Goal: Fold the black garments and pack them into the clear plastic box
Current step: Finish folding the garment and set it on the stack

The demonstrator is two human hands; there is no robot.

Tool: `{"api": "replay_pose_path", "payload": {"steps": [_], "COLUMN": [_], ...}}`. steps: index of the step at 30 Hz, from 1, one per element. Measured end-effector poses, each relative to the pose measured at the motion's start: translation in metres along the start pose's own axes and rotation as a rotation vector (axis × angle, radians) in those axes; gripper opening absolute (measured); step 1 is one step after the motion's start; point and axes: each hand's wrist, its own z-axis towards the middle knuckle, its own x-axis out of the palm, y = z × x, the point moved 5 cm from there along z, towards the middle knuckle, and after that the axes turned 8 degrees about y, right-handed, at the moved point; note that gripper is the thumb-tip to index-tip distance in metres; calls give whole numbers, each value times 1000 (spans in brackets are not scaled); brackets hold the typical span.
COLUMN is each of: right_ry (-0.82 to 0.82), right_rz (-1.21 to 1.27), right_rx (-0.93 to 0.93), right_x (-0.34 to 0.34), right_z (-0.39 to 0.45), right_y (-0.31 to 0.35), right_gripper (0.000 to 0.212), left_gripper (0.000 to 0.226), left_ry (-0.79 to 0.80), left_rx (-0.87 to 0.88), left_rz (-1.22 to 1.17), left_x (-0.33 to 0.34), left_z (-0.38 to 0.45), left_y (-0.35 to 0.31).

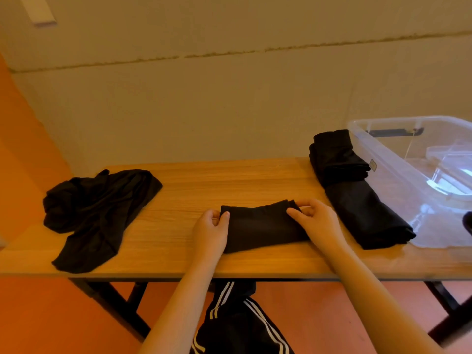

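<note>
A small folded black garment (260,227) lies at the middle of the wooden table (229,182). My left hand (210,232) pinches its left edge, thumb on top. My right hand (315,221) pinches its upper right corner between thumb and fingers. To the right, a stack of folded black garments (352,190) rests on the table against the clear plastic box (419,175). A crumpled black garment (94,213) lies unfolded at the table's left end.
The box stands at the table's right end, with a clear lid or insert inside and a dark item at its right edge (468,222). A beige wall runs behind the table. Black trousers with white stripes (237,320) show below the front edge.
</note>
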Motion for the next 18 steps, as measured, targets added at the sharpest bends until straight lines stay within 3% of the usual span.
{"api": "replay_pose_path", "payload": {"steps": [4, 9, 13, 18], "right_ry": [60, -154, -239, -213], "right_rz": [90, -48, 17, 16], "right_rx": [13, -59, -97, -138], "right_x": [1, -9, -16, -13], "right_z": [-3, -10, -15, -16], "right_y": [-3, 0, -2, 4], "right_gripper": [38, 29, 19, 12], "left_gripper": [13, 15, 27, 33], "left_ry": [-7, -43, -109, -59], "left_rx": [-31, -59, 8, 84], "left_rz": [24, 70, 58, 96], "left_x": [2, 2, -7, -5], "left_z": [6, 10, -4, -20], "left_y": [0, -1, -4, 3]}}
